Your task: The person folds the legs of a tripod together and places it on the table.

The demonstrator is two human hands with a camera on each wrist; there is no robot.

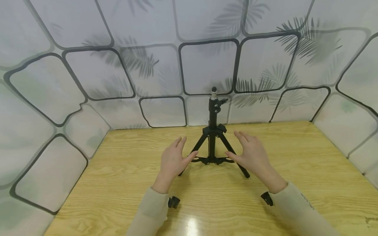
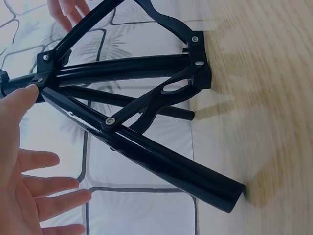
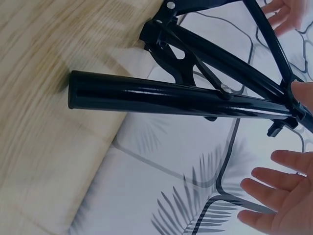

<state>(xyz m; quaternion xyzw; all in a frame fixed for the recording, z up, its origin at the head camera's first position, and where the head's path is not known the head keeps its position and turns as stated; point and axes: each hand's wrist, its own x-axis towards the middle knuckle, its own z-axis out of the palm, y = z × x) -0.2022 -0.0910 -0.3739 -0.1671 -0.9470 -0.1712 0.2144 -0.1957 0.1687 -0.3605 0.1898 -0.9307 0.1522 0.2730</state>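
Observation:
A small black tripod stand (image 1: pixel 211 144) stands upright on the wooden table, its legs spread and a silver stud with a black tip at its top. To its left is my left hand (image 1: pixel 175 158), fingers extended and thumb pointing toward a leg. My right hand (image 1: pixel 251 154) is held on the other side in a mirrored pose, with nothing in its grasp. In the left wrist view, a tripod leg (image 2: pixel 146 152) runs past the spread fingers (image 2: pixel 58 200). The right wrist view shows another leg (image 3: pixel 171 98) beside the straight fingers (image 3: pixel 274 188). Whether either thumb touches the tripod I cannot tell.
The wooden table (image 1: pixel 127 183) ends at a patterned backdrop (image 1: pixel 159 72) close behind the tripod. Similar panels (image 1: pixel 35 108) rise at both sides. A black clamp-like piece sits at each wrist by the sleeves (image 1: pixel 152 209).

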